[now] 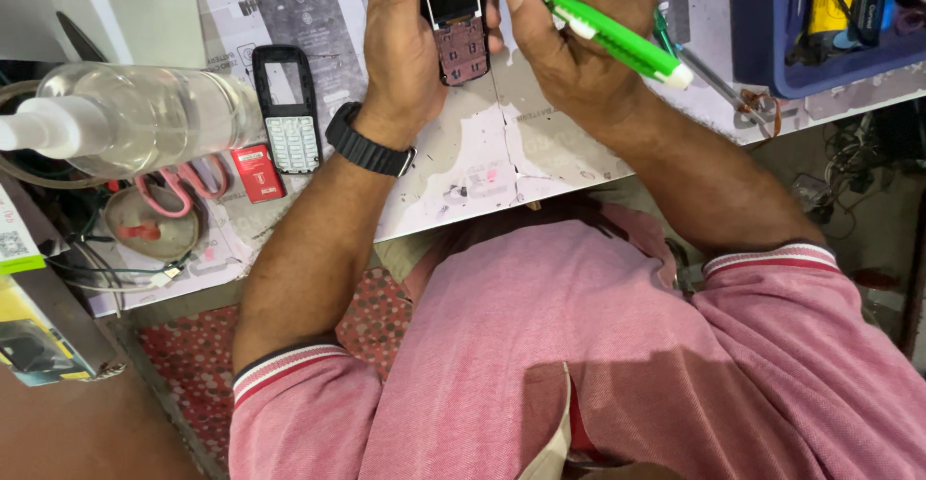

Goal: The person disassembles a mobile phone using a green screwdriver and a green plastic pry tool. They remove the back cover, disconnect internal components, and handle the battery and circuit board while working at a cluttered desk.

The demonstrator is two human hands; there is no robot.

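Note:
My left hand (400, 41) grips an opened small phone (455, 27) with a dark screen and a bare maroon keypad board, held over the workbench. A black watch (368, 142) sits on that wrist. My right hand (574, 36) is closed around a green and white screwdriver (603, 31), whose working end points toward the top of the phone. The phone's black front cover with a white keypad (289, 109) lies on the bench left of my left hand.
A clear spray bottle (145, 113) lies at the left, with pink-handled scissors (183, 186) and a small red battery (257, 171) beside it. A blue tray of tools (762, 46) stands at the top right. The worn white mat (492, 166) covers the bench.

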